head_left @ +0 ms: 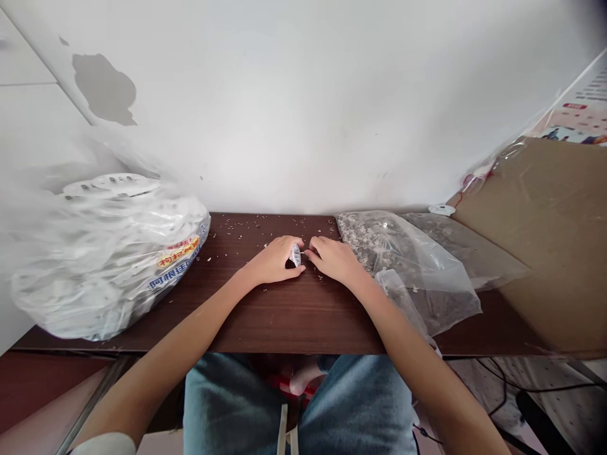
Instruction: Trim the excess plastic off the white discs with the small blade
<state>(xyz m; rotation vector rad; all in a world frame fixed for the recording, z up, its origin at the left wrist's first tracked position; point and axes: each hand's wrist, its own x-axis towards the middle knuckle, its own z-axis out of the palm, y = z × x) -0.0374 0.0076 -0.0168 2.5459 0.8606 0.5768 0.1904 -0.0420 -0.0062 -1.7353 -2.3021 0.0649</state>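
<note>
Over the middle of the table, my left hand (277, 260) is closed on a small white oval plastic piece (295, 254) with dark slots in its face, held tilted between thumb and fingers. Just to its right, my right hand (332, 258) is pinched, thumb against fingers. A thin pale bit (304, 253) shows between those fingertips and the piece; what it is, I cannot make out. Small pale crumbs lie scattered on the dark wood table (303, 322) around both hands.
A large white plastic bag (109, 265) full of white plastic pieces stands on the left. At the right, a clear bag (379, 237) of small greyish bits lies beside a cardboard box (545, 240). A white oval piece (442, 209) rests near the wall (284, 114).
</note>
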